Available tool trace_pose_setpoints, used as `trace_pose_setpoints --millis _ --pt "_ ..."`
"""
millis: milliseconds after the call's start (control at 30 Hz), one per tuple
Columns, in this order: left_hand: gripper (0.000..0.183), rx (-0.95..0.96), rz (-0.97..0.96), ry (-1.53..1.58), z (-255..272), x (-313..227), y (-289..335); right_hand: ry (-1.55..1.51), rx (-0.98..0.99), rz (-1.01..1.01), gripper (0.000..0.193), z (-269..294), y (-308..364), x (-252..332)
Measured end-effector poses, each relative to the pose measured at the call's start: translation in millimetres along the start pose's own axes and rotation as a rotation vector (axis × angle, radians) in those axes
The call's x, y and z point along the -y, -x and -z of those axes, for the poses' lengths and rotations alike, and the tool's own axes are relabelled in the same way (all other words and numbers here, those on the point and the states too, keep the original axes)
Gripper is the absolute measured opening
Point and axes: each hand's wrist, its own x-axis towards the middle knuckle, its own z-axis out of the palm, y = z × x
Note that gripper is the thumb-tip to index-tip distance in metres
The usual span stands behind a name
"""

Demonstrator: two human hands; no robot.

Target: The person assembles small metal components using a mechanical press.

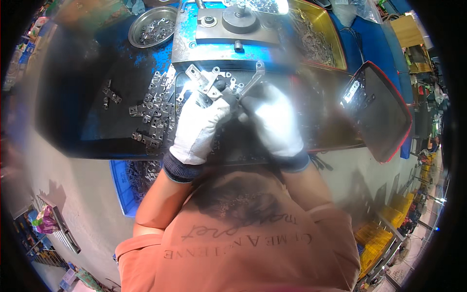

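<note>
Head view: round bowl (134, 35), yellow tray (337, 36) and blue bin (118, 187), all holding little metal bits.
Left hand (197, 127) grips shiny metal pieces (198, 76) over the tabletop (73, 121); right hand (279, 119), too blurry to tell its grip, has a metal strip (253, 79) at its fingertips.

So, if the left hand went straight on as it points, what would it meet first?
The left hand would likely meet the loose metal parts first, before the blue base; depth is unclear, so it may clear them.

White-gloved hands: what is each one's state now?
Left hand: closed, holding at least one silvery metal bracket.
Right hand: closed, apparently holding an elongated silvery metal strip.
</note>
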Motion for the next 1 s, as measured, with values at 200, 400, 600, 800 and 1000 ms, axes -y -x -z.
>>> trace_pose_setpoints --millis 200,400,600,800,1000 --pt "0.036 0.027 0.058 0.135 5.7 11.0 -0.4 0.001 0.052 0.006 0.014 4.6 -2.9 5.7" --pt "0.03 -0.015 0.039 0.103 -2.9 8.5 -0.5 -0.139 -0.075 0.001 0.023 -6.9 -1.4 4.3" --pt "0.025 -0.009 0.0 0.115 3.4 19.7 0.0 0.113 -0.148 0.074 0.031 -15.2 -1.1 3.9" --pt "0.027 0.038 0.05 -0.13 9.8 -6.1 5.4 0.623 -0.197 0.398 0.033 16.0 -2.5 -19.8" --pt "0.039 -0.025 -0.035 -0.074 27.3 -16.3 7.6 1.087 0.117 0.585 0.023 2.4 3.5 -27.5"
